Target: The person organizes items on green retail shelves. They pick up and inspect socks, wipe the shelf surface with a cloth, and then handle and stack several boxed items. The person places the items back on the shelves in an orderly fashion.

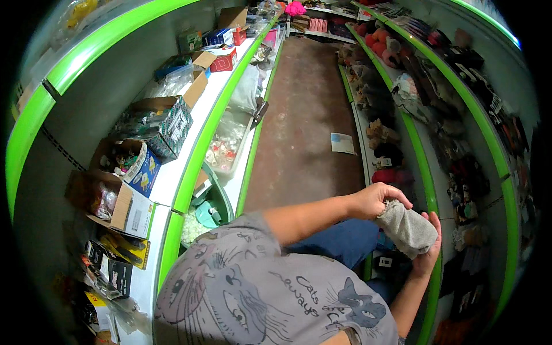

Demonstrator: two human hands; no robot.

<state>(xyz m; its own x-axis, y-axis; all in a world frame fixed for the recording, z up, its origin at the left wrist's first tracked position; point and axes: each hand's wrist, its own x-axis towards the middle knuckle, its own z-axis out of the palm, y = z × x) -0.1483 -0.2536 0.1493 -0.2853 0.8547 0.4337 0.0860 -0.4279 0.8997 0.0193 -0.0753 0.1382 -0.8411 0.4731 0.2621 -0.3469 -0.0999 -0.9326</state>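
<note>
A grey rolled fabric bundle, with a rough, frayed-looking edge, is held between my two hands over the front of the right-hand shelves. My left hand grips its upper left end, thumb and fingers bent around the cloth. On the opposite side, my right hand cups the lower right end, its fingers partly hidden behind the bundle. What kind of textile item it is cannot be made out. Dark packaged goods, one with a white tag, sit on the low shelf just below my hands.
Left shelving with green edges holds open cardboard boxes, a clear bin and a green tub. Right shelving carries textiles and plush-looking items. Between them runs a brown floor with a flat paper.
</note>
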